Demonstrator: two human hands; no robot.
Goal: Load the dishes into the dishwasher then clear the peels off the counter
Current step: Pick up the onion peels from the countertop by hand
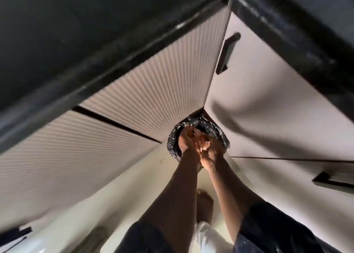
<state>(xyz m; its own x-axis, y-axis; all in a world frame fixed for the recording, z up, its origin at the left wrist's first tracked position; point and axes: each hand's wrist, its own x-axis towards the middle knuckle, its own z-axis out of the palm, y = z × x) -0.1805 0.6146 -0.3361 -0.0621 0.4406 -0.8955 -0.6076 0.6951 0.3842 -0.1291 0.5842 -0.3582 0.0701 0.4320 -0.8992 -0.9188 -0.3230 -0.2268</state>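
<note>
As the left hand point(186, 142) and right hand point(213, 153) cupped peels point(201, 143) over the mid-frame bin point(173, 144), a gap could have spilled some.

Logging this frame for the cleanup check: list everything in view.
peels: one clump, pinkish-orange, between the hands above the bin
bin: one, black liner, on the floor in the cabinet corner
counter: two dark edges, top left and top right
ribbed fronts: two, beige, left
smooth doors: two, beige, right
handles: two, dark, on the smooth doors
floor: cream, lower middle
clothing: dark with a white patch, bottom
foot: one, bare, on the floor below the hands
left hand: holds the peels from the left
right hand: holds the peels from the right
</note>
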